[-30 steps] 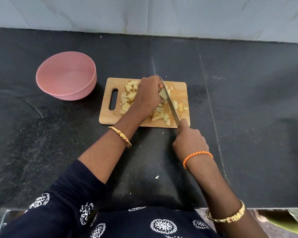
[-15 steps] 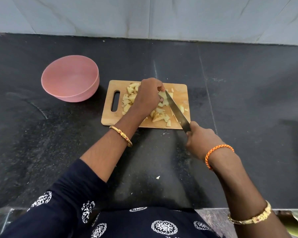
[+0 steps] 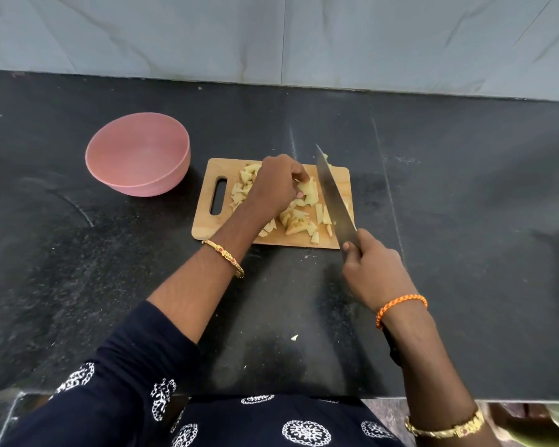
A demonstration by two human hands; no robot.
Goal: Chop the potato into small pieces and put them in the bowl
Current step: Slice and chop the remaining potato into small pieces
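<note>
Wooden chopping board [image 3: 342,179], handle slot at left, lying flat on the black tabletop [image 3: 465,221]; near edge partly covered by the left forearm.

Potato pieces [image 3: 299,221], pale yellow, scattered over the board in two loose groups; those under the left hand hidden. One larger piece [image 3: 309,191] sits at the fingertips of the left hand [image 3: 276,185], whose fingers curl down onto it; the exact grip is hard to make out.

Kitchen knife [image 3: 331,195], blade raised above the board's right side, tip pointing away, a scrap of potato near the tip. Handle wholly concealed inside the right hand [image 3: 373,272], fingers wrapped tight around it.

Pink bowl [image 3: 139,153], left of the board, apart from it, no pieces visible inside.

Small stray fragment [image 3: 294,337] on the tabletop near the body.
</note>
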